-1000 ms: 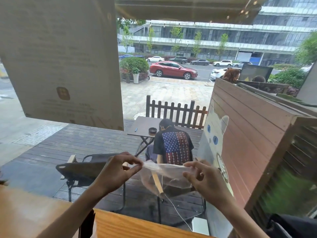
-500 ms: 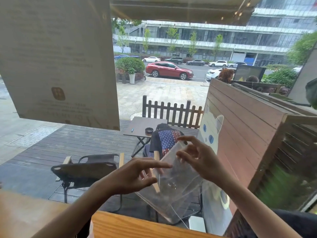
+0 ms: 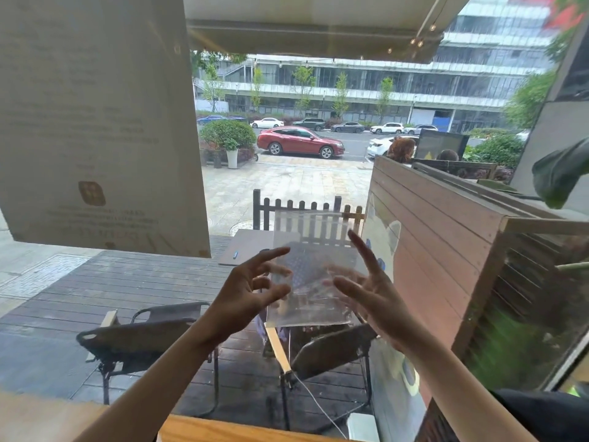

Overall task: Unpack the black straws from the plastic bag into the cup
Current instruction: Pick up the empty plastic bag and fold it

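Straws were nowhere in view when I checked the head camera: no black straw, and no cup either. One plastic bag (image 3: 310, 269) was all I had of the task's things, a clear, flat, seemingly empty sheet held upright in the air in front of the window, between the two hands and above the near wooden counter (image 3: 223, 430).

Going left to right: the left hand (image 3: 251, 293) sat at the bag's left edge with its fingers spread and curled, thumb and forefinger apart; I could not tell whether any fingertip truly pinched the film. The right hand (image 3: 366, 295) was at the bag's right side, palm open, fingers fanned out, some seen blurred through the plastic, so it looked more like a light support than a clamp.

My worry was that, with both hands that loose, the bag could slip and drop to the counter or out of reach. Thin film also clings and folds, which could spoil any attempt to handle it cleanly. And with no cup in sight, I judged any move toward it would have to be made blind.

Count: one bag, two hands, zero straws, zero cups, two empty chairs (image 3: 140, 338) outside.
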